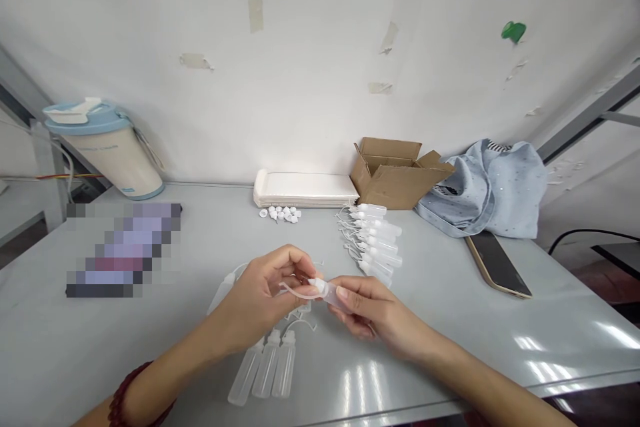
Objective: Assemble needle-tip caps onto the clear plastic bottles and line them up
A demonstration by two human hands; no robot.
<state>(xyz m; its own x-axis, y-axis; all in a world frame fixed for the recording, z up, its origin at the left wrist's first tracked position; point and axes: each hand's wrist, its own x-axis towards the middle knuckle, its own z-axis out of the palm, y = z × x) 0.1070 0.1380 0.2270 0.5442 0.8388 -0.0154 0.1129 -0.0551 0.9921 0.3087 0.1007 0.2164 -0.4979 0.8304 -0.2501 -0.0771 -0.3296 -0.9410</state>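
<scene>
A small translucent squeeze bottle (334, 295) lies tilted between my two hands above the table. My right hand (367, 305) is closed around its body, thumb on top. At the bottle's white top (317, 284), the fingers of my left hand (267, 283) are pinched together, partly hiding it. A thin curved strap (297, 291) runs from the top along my left fingers. Nearer me are several similar bottles (270, 367) with open straps, some hidden beneath my left hand. To the right, a row of bottles (375, 240) with white tops lies on the table.
Loose white caps (280, 214) sit before a stack of white packets (307, 188) by the wall. Beside it are an open cardboard box (400, 177), a blue cloth bag (500, 190) and a phone (497, 265). A tumbler (110, 153) and a blurred-out device (125, 250) occupy the left.
</scene>
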